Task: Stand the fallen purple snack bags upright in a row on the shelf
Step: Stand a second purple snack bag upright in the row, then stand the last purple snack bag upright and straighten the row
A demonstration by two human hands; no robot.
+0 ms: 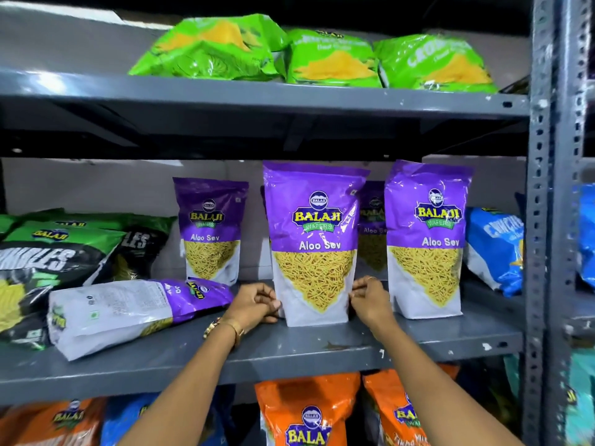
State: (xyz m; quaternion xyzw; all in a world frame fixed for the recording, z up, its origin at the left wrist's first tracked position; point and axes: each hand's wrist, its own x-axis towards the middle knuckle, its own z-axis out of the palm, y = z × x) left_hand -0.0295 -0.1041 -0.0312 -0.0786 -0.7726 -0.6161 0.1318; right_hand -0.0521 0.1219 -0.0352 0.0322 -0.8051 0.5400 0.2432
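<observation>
Purple bags are standing four strong on the shelf (257, 352); one fallen bag (135, 312) is lying at nine o'clock of my hands, long axis left to right, top toward me. I am pinching the middle bag (314, 243) at its lower edges, left grip (257, 305) and right grip (370, 299) both closed on it. My left is sitting nearer the fallen one, so I judge it reaches next.
</observation>
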